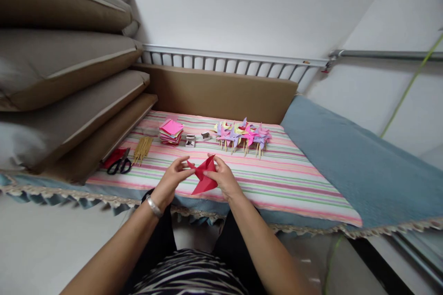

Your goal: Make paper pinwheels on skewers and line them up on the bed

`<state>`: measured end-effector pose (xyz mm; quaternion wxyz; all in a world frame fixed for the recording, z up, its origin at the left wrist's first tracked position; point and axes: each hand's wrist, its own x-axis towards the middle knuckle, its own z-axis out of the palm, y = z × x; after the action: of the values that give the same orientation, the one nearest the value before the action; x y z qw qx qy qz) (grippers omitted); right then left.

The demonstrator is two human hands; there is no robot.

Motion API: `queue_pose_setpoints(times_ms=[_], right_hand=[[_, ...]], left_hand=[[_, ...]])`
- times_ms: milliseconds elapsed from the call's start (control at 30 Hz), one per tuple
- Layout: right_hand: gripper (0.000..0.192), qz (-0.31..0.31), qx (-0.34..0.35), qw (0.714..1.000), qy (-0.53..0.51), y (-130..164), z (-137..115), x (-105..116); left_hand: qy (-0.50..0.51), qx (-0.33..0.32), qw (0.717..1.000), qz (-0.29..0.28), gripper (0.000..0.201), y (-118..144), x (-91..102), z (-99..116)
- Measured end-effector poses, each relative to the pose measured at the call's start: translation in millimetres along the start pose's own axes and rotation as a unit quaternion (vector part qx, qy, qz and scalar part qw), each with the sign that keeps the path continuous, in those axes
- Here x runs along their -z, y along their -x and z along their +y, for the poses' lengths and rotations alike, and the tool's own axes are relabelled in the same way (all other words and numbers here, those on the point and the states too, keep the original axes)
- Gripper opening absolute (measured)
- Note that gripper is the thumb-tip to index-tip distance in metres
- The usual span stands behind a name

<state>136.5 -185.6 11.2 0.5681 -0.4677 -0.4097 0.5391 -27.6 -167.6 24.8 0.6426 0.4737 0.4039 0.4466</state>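
Fingers [194,171] pinch red paper [205,176]; pinwheels [242,136] beyond.

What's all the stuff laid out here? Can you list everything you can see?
red paper: one folded sheet, red, held between both hands above the striped cloth
striped cloth: one, pink, green and white stripes, spread on the bed
pinwheels: a cluster, pink, purple and yellow, far side of the cloth
paper stack: one pile, pink sheet on top, left of the pinwheels
wooden sticks: a bundle, tan, near the scissors
scissors: one pair, black handles, left edge of the cloth
cushions: several, brown, stacked at left
blue blanket: one, at right
left hand: pinches the paper
right hand: pinches the paper
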Motion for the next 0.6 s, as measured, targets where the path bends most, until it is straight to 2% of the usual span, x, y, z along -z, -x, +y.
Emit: queue_pose_setpoints(times_ms=[67,133,400,600], right_hand=[[0.063,0.016,0.014,1.0,-0.02,1,2,-3],[0.065,0.019,0.022,0.999,-0.03,2,2,-6],[0.07,0.018,0.028,0.999,-0.015,6,-2,-6],[0.065,0.015,0.027,1.0,0.006,7,-1,17]], left_hand=[[0.094,0.067,0.993,-0.036,0.028,6,-4.5,-9],[0.148,0.097,0.983,-0.056,0.017,9,-11.2,-15],[0.184,0.087,0.979,-0.003,0.013,0,-29.7,-23],[0.166,0.076,0.983,0.027,0.014,-9,-45.6,-28]])
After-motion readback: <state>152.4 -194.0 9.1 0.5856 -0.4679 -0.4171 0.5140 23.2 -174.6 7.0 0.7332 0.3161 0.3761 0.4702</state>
